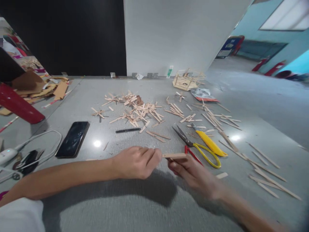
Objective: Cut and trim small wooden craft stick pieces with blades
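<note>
My left hand [137, 162] is curled into a pinch, and its fingertips grip one end of a short flat wooden stick [174, 155]. My right hand [190, 172] closes on the stick's other end from below, with something red showing behind the fingers. Both hands hover just above the grey floor [120, 206]. Yellow-handled scissors [198, 145] lie just beyond my right hand, beside a yellow utility knife [210, 141].
A heap of cut wooden sticks [137, 111] lies ahead, with longer sticks [263, 174] scattered at the right. A black pen [127, 130], a black phone [72, 139], a white cable [45, 141], a small stick-built structure [187, 80] and cardboard scraps [48, 88] lie around.
</note>
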`<state>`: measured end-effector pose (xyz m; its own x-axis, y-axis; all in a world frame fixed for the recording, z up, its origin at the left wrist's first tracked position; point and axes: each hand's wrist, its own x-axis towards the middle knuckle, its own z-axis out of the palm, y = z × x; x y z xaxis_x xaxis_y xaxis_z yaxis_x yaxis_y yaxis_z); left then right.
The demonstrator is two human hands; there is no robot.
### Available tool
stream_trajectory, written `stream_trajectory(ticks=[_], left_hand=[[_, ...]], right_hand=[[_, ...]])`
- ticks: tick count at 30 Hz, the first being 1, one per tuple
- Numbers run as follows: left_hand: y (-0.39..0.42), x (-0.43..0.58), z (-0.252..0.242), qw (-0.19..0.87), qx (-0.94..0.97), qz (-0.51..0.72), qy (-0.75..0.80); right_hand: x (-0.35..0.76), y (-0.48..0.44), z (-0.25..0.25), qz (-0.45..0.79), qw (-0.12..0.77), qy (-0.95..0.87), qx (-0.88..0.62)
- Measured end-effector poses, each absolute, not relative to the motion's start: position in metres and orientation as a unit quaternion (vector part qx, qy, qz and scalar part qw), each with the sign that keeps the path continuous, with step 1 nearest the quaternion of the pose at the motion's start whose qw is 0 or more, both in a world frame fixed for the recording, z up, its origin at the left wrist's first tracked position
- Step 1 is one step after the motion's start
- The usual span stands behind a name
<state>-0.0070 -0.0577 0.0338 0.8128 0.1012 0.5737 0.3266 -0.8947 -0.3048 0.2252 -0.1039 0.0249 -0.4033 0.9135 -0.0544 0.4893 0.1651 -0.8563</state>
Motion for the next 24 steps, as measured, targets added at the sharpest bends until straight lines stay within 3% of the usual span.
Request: stream_trajectory(ticks=[4, 11, 20, 24], left_hand=[[-0.060, -0.004, 0.031, 0.216, -0.920, -0.307, -0.111], [-0.054, -0.007, 0.028, 0.181, -0.930, -0.291, -0.133], [-0.044, -0.011, 0.014, 0.105, -0.969, -0.195, -0.109], [-0.045, -0.010, 0.017, -0.007, -0.965, -0.216, -0.149]], right_hand=[[0.245, -0.091, 0.035, 0.423, 0.201, -0.747, -0.472], [0.182, -0.130, 0.000, 0.595, 0.350, -0.552, -0.467], [0.244, -0.085, 0.037, 0.498, 0.199, -0.685, -0.493], [0.223, -0.101, 0.036, 0.582, 0.249, -0.602, -0.486]])
